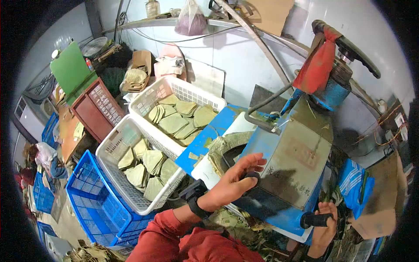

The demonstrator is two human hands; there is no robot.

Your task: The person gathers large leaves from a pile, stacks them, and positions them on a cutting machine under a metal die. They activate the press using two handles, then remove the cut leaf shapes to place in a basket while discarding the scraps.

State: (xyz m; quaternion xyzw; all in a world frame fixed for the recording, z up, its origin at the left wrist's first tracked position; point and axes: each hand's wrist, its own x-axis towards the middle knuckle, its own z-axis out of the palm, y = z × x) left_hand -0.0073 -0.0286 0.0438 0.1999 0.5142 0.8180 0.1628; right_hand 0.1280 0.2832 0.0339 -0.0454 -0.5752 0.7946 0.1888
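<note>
A blue press machine [293, 161] with a grey metal front stands before me, a red cloth [315, 65] hung over its top lever. My left hand [233, 181] is closed around a black knob [251, 176] at the machine's left side. My right hand [325, 222] grips a black handle [313, 219] at the machine's lower right. A ring-shaped mould with leaf scraps [224, 146] sits just beyond my left hand. A black band with a small device [194, 196] is strapped on my left wrist.
Two white baskets [144, 133] [198, 94] of pressed green leaf pieces stand to the left. A blue crate [94, 203] sits below them. A red board [97, 109], a green board [70, 70], leaf litter by my knees and a blue bag [355, 183] surround the machine.
</note>
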